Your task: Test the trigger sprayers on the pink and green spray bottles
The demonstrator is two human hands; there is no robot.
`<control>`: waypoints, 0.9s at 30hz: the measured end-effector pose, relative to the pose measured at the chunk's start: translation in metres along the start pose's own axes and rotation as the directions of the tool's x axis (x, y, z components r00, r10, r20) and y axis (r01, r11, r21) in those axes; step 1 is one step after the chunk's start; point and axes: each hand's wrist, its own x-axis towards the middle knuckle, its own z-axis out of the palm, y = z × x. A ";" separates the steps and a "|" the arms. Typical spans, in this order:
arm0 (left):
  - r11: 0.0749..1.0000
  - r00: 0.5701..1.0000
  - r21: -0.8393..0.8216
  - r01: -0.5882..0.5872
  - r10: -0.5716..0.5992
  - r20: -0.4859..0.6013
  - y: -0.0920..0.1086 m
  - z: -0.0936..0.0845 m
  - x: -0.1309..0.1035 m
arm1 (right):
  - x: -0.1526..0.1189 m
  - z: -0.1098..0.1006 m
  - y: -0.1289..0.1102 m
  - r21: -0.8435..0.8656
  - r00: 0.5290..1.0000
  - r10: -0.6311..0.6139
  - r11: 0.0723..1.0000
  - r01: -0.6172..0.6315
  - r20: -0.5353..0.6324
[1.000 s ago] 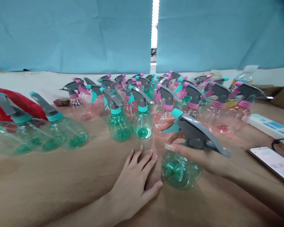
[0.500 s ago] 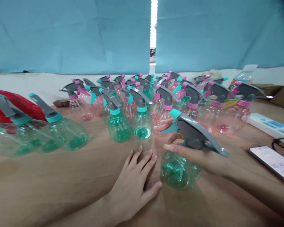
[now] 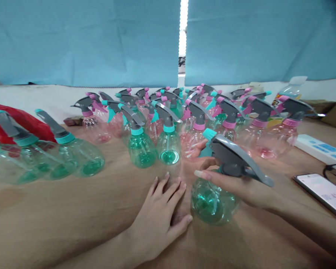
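Observation:
My right hand [image 3: 229, 185] is wrapped around the neck of a green spray bottle [image 3: 212, 205], just below its grey spray head. The thumb lies across the near side of the neck, and a finger reaches over the turquoise trigger [image 3: 206, 150]. The turquoise nozzle [image 3: 209, 134] points away to the left, and the bottle tilts slightly. Flat on the tabletop, fingers spread, my left hand [image 3: 159, 216] rests to the left of this bottle without touching it. Beyond the left hand stand two green spray bottles, the nearer-left one [image 3: 142, 149] and its neighbour [image 3: 168, 147].
Several pink and green spray bottles crowd the back of the wooden table [image 3: 72, 220]. More green bottles [image 3: 82, 157] stand at left before a red bag [image 3: 25, 121]. At right lie a phone [image 3: 324, 194], a white power strip [image 3: 322, 147] and a black cable [image 3: 332, 170].
The finger over the trigger has drawn back towards the neck, with the trigger pulled in. My left hand stays flat in place. The view has shifted very slightly.

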 end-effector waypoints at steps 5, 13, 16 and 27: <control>1.000 1.000 0.006 -0.002 0.002 -0.010 0.000 0.001 -0.001 | 0.000 -0.002 -0.001 -0.114 1.000 -0.022 0.993 0.022 0.006; 1.000 1.000 0.000 0.000 0.000 0.001 0.001 -0.001 -0.001 | -0.004 -0.009 -0.002 -0.182 0.998 0.057 0.982 -0.055 0.010; 1.000 1.000 0.007 0.000 0.000 0.007 0.001 -0.002 0.000 | -0.003 -0.006 -0.004 -0.123 0.999 0.019 0.992 -0.022 -0.029; 1.000 1.000 0.009 -0.013 0.013 -0.023 -0.001 0.002 -0.002 | -0.004 -0.008 0.000 -0.223 1.000 0.008 0.975 -0.007 0.006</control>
